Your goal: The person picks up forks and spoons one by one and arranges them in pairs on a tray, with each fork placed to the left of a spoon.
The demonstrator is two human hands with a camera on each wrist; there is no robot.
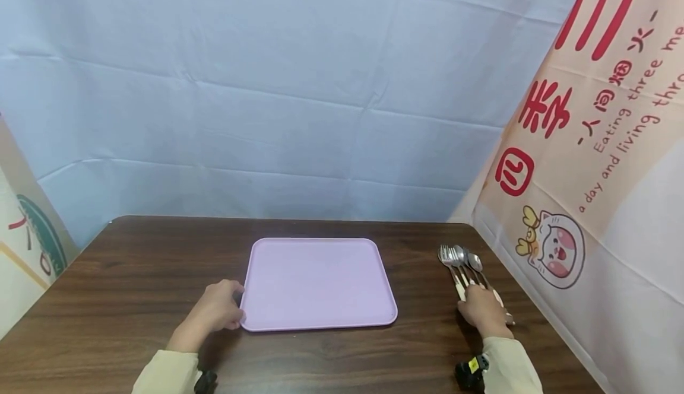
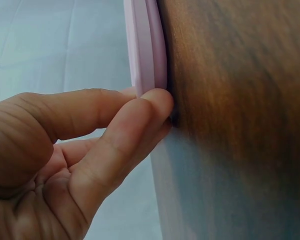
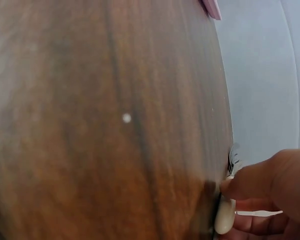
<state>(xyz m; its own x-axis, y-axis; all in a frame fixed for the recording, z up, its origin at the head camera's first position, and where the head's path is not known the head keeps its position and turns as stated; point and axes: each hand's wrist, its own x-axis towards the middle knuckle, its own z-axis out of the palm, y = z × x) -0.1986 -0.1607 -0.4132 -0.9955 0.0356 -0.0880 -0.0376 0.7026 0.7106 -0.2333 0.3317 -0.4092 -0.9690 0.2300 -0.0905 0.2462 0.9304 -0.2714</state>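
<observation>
A light purple rectangular tray [image 1: 319, 284] lies flat on the dark wooden table. At its left edge, my left hand [image 1: 218, 307] holds the rim; in the left wrist view the thumb and fingers pinch the tray's edge [image 2: 144, 45]. On the right side of the table lies a bundle of metal cutlery, with forks [image 1: 446, 255] and spoons [image 1: 474, 260] fanned out, heads away from me. My right hand [image 1: 483, 308] grips the bundle around its pale handles. In the right wrist view a cream handle [image 3: 225, 216] shows under the thumb; the other handles are mostly hidden.
The brown table [image 1: 331, 358] extends around the tray. A pale blue cloth [image 1: 278, 97] hangs behind its far edge. Along the right edge hangs a printed cloth [image 1: 598, 145] with red lettering and a cartoon face, close to the cutlery. Another printed cloth hangs at left.
</observation>
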